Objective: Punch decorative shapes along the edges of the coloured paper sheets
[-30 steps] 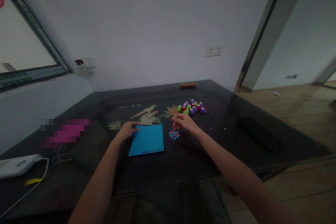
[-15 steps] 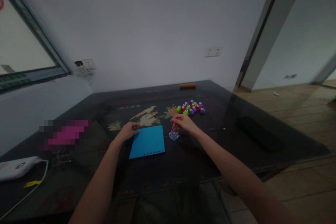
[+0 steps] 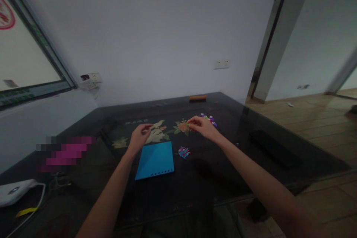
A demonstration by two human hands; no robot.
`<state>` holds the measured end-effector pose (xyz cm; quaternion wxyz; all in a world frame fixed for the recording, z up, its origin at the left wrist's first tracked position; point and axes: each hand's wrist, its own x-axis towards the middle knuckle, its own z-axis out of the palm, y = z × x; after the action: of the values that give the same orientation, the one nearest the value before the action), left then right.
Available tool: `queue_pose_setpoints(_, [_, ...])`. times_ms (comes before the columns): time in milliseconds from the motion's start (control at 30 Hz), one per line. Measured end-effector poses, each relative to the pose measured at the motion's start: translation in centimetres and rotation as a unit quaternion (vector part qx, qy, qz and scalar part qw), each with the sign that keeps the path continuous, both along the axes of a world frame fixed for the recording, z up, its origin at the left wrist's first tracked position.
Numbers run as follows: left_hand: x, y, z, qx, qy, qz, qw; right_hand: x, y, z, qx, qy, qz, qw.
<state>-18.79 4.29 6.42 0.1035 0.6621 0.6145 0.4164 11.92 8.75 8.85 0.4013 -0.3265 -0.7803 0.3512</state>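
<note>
A flat, bright blue rectangular sheet [image 3: 155,161], holes along its near edge, lies on a glossy black table [image 3: 192,191] beside a small heap of tiny pink, blue and white pieces [image 3: 183,152]. Beyond, a person's left hand [image 3: 141,134] curls half open, nothing visible in it; the right hand [image 3: 203,126], fingertips nearly together, partly hides rounded purple, green and red pieces [image 3: 213,124], its grip unclear.

Between the punched blue sheet [image 3: 155,160] and the pile of tiny coloured pieces [image 3: 184,152], a narrow lane of tabletop [image 3: 176,160] is lying open; farther back, the right hand [image 3: 203,126] is partly blocking the eye-topped toys [image 3: 213,124].
</note>
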Motion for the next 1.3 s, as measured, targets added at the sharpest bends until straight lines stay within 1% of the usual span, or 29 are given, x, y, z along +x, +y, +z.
queue_pose_setpoints(67, [2.1, 0.6, 1.0, 0.020, 0.005, -0.036, 0.999, 2.4, 2.4, 0.6, 0.065, -0.064, -0.052, 0.994])
queue_pose_setpoints(100, [3.3, 1.1, 1.4, 0.030, 0.009, -0.051, 0.998, 3.6, 3.7, 0.6, 0.082, -0.101, -0.081, 0.988])
queue_pose_setpoints(167, [5.9, 2.4, 1.9, 0.045, 0.034, -0.089, 0.994, 5.8, 6.4, 0.3, 0.094, -0.178, -0.137, 0.970])
queue_pose_setpoints(233, [8.7, 4.1, 1.8, 0.056, 0.073, -0.128, 0.988, 7.4, 8.6, -0.6, 0.095, -0.248, -0.191, 0.945])
queue_pose_setpoints(267, [10.1, 5.0, 1.6, 0.058, 0.093, -0.142, 0.984, 7.9, 9.5, -1.2, 0.093, -0.283, -0.212, 0.931])
queue_pose_setpoints(333, [13.1, 7.0, 0.7, 0.043, 0.134, -0.168, 0.976, 8.3, 10.7, -2.6, 0.083, -0.300, -0.235, 0.921])
queue_pose_setpoints(367, [14.6, 7.9, 0.2, 0.032, 0.155, -0.167, 0.973, 8.3, 11.1, -3.4, 0.077, -0.305, -0.246, 0.917])
queue_pose_setpoints(467, [18.4, 10.1, -1.8, -0.006, 0.211, -0.123, 0.970, 7.6, 12.0, -5.4, 0.053, -0.315, -0.282, 0.905])
queue_pose_setpoints(567, [20.9, 11.4, -3.6, -0.039, 0.264, -0.093, 0.959, 6.8, 12.8, -6.8, 0.034, -0.329, -0.300, 0.895])
queue_pose_setpoints(667, [22.2, 12.3, -4.7, -0.066, 0.285, -0.083, 0.953, 6.3, 13.7, -7.5, 0.026, -0.346, -0.295, 0.890])
queue_pose_setpoints(800, [22.7, 13.4, -5.4, -0.087, 0.277, -0.083, 0.953, 5.7, 14.5, -7.7, 0.027, -0.362, -0.281, 0.888])
queue_pose_setpoints(1000, [22.6, 13.6, -5.6, -0.107, 0.259, -0.092, 0.955, 5.2, 14.4, -8.3, 0.040, -0.372, -0.254, 0.892])
queue_pose_setpoints(1133, [22.2, 13.4, -6.0, -0.082, 0.262, -0.086, 0.958, 5.1, 13.8, -8.9, 0.062, -0.369, -0.234, 0.897])
queue_pose_setpoints(1300, [21.6, 13.2, -6.4, -0.073, 0.276, -0.070, 0.956, 5.0, 13.6, -9.0, 0.093, -0.362, -0.215, 0.902])
